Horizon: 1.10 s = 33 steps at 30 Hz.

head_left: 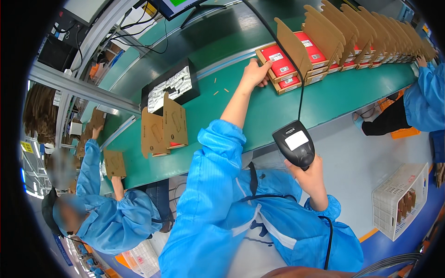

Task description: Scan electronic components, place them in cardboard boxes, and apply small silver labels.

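My right hand (311,178) is wrapped around the handle of a black barcode scanner (287,132), held in front of the bench's near edge. A black cord (303,92) runs from the scanner up past the top of the view. At the left end of a row of open cartons, my left hand (256,74) grips the side of a cardboard box (276,82), thumb near its upper edge. Inside that box lies a red package (279,64) with white labels, and its brown lid stands up behind. Another box with red contents sits underneath it.
More open cardboard boxes (345,34) line the green bench (222,116) to the right. Left of my arm are a black tray (192,85) of silver packets and two upright cartons (174,125). Co-workers in blue stand on both sides; a white crate (387,204) is on the floor.
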Tool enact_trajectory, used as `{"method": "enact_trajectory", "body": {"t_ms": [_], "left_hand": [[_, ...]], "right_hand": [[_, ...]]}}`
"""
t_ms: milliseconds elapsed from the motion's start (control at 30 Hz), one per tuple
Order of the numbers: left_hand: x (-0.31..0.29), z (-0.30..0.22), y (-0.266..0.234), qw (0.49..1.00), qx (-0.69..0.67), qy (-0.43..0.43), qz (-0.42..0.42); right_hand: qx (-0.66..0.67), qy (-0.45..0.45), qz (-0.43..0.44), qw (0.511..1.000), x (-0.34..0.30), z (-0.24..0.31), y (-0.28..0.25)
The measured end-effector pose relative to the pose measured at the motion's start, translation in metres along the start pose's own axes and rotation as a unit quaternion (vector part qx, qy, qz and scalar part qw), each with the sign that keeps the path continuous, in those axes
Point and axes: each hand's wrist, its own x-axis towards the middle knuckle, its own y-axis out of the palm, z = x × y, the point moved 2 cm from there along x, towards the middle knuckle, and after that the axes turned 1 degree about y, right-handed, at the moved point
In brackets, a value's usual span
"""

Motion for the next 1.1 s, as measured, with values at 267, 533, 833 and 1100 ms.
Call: {"method": "enact_trajectory", "body": {"t_ms": [267,533,833,1100], "left_hand": [[-0.052,0.056,-0.037,0.929,-0.366,-0.018,0.045],[-0.116,0.089,-0.067,0.862,-0.506,-0.042,0.005],[-0.128,0.105,-0.074,0.907,-0.395,0.022,-0.143],[-0.137,0.103,-0.062,0.922,-0.313,0.144,-0.175]], "right_hand": [[0.013,-0.006,-0.033,0.999,0.028,-0.014,0.013],[-0.036,-0.005,0.100,0.994,0.027,-0.010,0.052],[-0.082,-0.038,0.135,0.987,0.009,0.029,0.064],[-0.125,0.008,0.098,0.987,0.037,0.062,0.094]]}}
